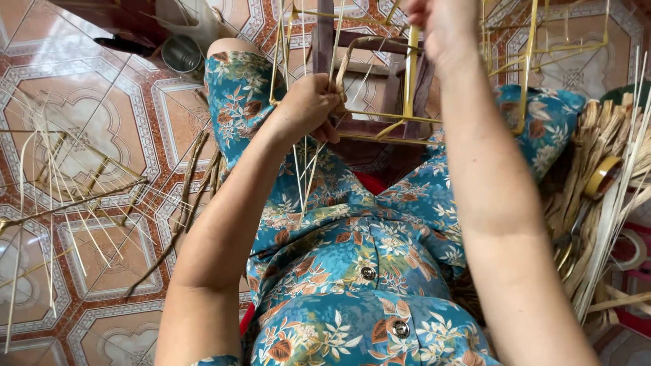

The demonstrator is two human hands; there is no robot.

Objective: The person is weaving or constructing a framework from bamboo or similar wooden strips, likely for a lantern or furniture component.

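I sit on a low stool in blue flowered clothes. My left hand [310, 105] is closed around thin pale bamboo slivers [302, 173] and the lower bar of a yellow-green bamboo frame [409, 74] held over my knees. Those slivers hang down from my fist across my lap. My right hand [441, 24] is raised at the top edge of the view, partly cut off, against the upper part of the frame; what its fingers grip is hidden. A flat tan strip [352, 51] loops over the frame between both hands.
A patterned tile floor [88, 108] lies to the left with loose bamboo sticks and a finished stick frame [74, 190]. A metal cup [182, 53] stands at the top left. On the right lie a pile of dried strips [597, 176], a tape roll [603, 175] and long pale sticks [627, 163].
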